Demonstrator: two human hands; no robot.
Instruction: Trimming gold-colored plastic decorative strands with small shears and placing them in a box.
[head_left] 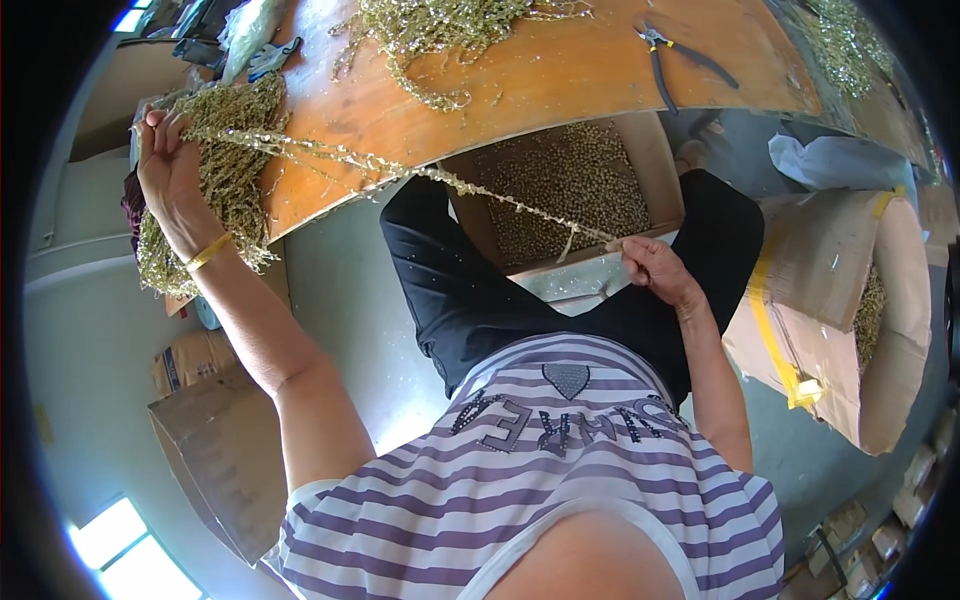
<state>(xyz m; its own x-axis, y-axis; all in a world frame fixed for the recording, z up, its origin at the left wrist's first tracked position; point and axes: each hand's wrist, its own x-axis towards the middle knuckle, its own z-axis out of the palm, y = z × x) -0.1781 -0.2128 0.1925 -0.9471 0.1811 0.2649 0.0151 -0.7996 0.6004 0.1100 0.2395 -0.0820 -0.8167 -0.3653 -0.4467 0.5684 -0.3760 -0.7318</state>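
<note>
Wooden tabletop [560, 80] above a seed-filled box [570, 190]: right hand [655, 270] pinches 1 end of a beaded garland strand [400, 165]; its long axis runs toward 10 o'clock to the left hand [168, 165], closed on the far end beside a garland heap [230, 170]

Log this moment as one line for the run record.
left hand: raised, gripping strand end at bundle | right hand: pinching beaded strand | strand: stretched between hands over open box | pliers: on table
</note>
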